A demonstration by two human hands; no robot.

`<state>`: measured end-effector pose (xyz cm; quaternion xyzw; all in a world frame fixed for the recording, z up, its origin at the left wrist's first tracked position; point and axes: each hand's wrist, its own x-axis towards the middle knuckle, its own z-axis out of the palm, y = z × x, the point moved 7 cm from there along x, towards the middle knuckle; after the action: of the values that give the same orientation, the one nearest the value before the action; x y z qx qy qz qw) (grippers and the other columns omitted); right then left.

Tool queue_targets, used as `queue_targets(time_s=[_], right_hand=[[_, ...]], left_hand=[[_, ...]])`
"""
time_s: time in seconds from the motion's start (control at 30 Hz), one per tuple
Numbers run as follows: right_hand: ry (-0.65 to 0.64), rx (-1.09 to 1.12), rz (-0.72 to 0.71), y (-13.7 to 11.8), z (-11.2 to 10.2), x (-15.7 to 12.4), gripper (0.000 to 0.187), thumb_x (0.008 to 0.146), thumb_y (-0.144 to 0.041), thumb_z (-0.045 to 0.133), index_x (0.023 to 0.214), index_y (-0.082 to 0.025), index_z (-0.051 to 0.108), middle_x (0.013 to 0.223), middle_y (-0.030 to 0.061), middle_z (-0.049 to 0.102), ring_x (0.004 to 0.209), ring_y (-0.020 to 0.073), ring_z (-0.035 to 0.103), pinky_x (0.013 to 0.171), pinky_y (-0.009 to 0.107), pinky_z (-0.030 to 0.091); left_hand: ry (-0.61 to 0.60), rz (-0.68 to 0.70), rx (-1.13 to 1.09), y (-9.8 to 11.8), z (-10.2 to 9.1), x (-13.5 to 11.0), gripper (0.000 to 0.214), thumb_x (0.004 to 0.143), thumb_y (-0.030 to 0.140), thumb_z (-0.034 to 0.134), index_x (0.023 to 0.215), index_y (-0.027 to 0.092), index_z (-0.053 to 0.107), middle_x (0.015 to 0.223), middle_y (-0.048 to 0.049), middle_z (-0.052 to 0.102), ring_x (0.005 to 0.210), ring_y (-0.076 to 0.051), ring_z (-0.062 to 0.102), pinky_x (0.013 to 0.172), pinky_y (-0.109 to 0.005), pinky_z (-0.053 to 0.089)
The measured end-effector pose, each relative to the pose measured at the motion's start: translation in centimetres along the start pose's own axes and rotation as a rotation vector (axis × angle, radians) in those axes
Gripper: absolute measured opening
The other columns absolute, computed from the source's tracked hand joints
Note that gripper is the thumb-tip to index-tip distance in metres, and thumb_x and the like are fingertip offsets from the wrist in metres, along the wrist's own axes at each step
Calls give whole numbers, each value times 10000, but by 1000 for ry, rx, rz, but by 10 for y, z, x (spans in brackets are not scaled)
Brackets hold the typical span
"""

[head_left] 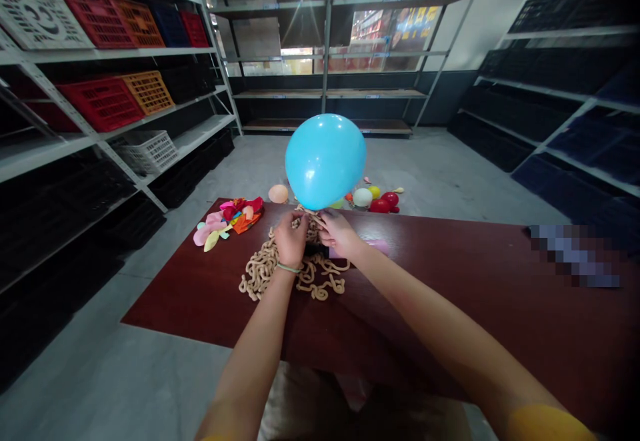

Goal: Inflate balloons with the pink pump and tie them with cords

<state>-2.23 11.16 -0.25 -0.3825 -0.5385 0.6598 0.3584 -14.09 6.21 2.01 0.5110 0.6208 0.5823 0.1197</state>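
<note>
A dark red table (210, 294) carries a tangled tan rope (280, 274) in its middle, with a pile of limp colored balloons (227, 221) near the far edge. Beyond that edge, a few blown-up balloons (380, 201) sit on the gray floor (440, 174).

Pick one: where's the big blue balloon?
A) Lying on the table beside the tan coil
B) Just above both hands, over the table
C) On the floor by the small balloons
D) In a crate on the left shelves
B: the blue balloon is up in the air just above the left hand and the right hand, over the dark red table.
</note>
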Motion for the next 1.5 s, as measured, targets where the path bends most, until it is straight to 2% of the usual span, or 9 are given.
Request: queue_targets(time_s=[0.13, 0.27, 0.37, 0.47, 0.73, 0.87, 1.27, 1.4, 1.5], right_hand=[[139, -256, -139, -22, -22, -17, 149, 895, -381, 526, 874, -234, 528, 682, -35, 533, 519, 100, 437, 491, 229, 299], [344, -1013, -447, -57, -32, -52, 246, 984, -373, 391, 995, -226, 587, 802, 35, 652, 686, 176, 578, 575, 272, 299], [309, -1361, -520, -68, -26, -65, 345, 1023, -344, 291, 1061, -204, 604, 777, 55, 677, 651, 184, 588, 550, 296, 240], [243, -1482, -582, -80, -23, -65, 345, 1026, -304, 296, 1053, -195, 622, 846, 66, 701, 685, 178, 600, 562, 307, 242], [239, -1549, -569, -103, -43, -46, 369, 1037, -371, 287, 1084, -222, 621, 829, 50, 704, 663, 175, 585, 557, 309, 246], [159, -1467, -585, -107, -46, -46, 335, 1034, -378, 305, 1090, -255, 611, 865, 27, 708, 725, 178, 618, 594, 296, 301], [-2, -1201, -569, -110, -45, -38, 310, 1000, -427, 372, 1029, -264, 635, 989, 26, 711, 838, 187, 620, 750, 313, 424], [-92, -1031, -520, -109, -49, -33, 263, 941, -439, 493, 1084, -244, 596, 1080, 45, 691, 944, 205, 632, 839, 338, 463], [-143, -912, -459, -108, -58, -32, 316, 880, -430, 584, 1122, -233, 534, 905, 13, 667, 824, 182, 629, 749, 318, 477]], left_hand=[[-10, -84, -77, -5, 3, 0, 172, 866, 329, 612, 858, 173, 686, 816, -33, 726, 762, -160, 661, 736, -246, 471], [-121, -209, -215, -18, 22, -2, 163, 855, 323, 609, 839, 168, 656, 734, -38, 721, 707, -172, 686, 696, -258, 484], [-187, -258, -287, -24, 36, -5, 148, 855, 315, 597, 838, 170, 622, 720, -35, 711, 656, -167, 686, 655, -259, 487], [-238, -236, -335, -19, 42, -8, 137, 844, 306, 607, 825, 171, 593, 723, -22, 692, 618, -146, 665, 618, -245, 476], [-440, -171, -609, 12, 49, -20, 300, 823, 280, 649, 1100, 177, 598, 711, 3, 681, 593, -123, 630, 638, -245, 484], [-545, -275, -740, 17, 56, -26, 385, 798, 306, 686, 1148, 151, 641, 715, -9, 688, 597, -117, 615, 660, -258, 494], [-718, -486, -912, 14, 62, -34, 345, 713, 382, 824, 901, 109, 731, 754, -40, 683, 631, -85, 605, 693, -230, 506], [-675, -486, -852, 10, 64, -34, 388, 706, 456, 813, 824, 101, 714, 685, -36, 671, 561, -82, 581, 603, -218, 470], [-618, -481, -815, 6, 63, -31, 401, 732, 498, 776, 800, 111, 695, 645, -19, 651, 536, -76, 563, 563, -204, 434]])
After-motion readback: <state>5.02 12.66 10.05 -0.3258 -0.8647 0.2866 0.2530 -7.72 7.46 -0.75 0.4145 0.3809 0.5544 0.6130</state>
